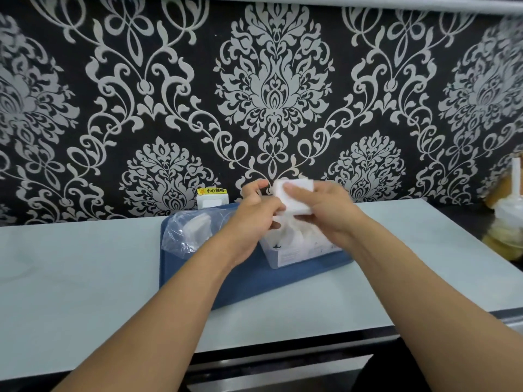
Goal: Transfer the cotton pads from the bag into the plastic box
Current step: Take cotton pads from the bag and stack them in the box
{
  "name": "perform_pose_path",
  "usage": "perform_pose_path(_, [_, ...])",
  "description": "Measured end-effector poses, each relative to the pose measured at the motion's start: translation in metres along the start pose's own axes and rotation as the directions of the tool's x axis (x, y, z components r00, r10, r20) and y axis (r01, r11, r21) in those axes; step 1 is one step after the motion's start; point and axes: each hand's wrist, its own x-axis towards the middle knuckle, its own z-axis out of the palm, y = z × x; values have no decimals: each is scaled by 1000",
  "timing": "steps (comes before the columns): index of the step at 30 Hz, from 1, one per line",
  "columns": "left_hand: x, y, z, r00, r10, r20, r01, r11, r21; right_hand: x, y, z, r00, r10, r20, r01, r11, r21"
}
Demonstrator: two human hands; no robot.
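Bag (pixel 188 230) lies slack on the blue tray (pixel 249 281), left of both hands. Left hand (pixel 256 219) grip curled, pinching the cotton pads (pixel 294 198) stack's lower edge; right hand (pixel 322 206) grip clamped on the stack, just above the plastic box (pixel 300 251). Risk: loose pads could fan out, miss the box mouth. Wall close behind; open tabletop (pixel 85 267) both sides.

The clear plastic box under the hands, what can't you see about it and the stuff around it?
- Clear plastic box, head view: the inside is covered by both hands, so no pad count.
- Crumpled clear plastic bag: glare and the left hand hide its contents.
- Yellowish bottle: cut off by the right edge.
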Motion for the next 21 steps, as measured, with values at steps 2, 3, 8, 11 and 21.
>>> perform_pose_path(2, [1, -3, -7, 985, 153, -83, -130, 963, 237, 7, -6, -16, 994, 35, -101, -32, 999, 27])
perform_pose_path(3, [1, -4, -11, 963, 244, -116, -188, 913, 362, 9, -7, -23, 992, 69, -102, -64, 997, 46])
perform_pose_path(8, [2, -10, -26, 943, 324, -69, -201, 724, 660, 16, -5, -8, 972, 222, 73, -191, 937, -294])
perform_pose_path(11, [3, -14, -26, 963, 269, -32, -170, 692, 702, 24, -2, 10, 950, 295, 104, -200, 830, -520])
perform_pose_path(21, [8, -28, -31, 986, 79, 145, -160, 685, 711, 22, 6, 33, 941, 337, 41, 28, 44, -999])
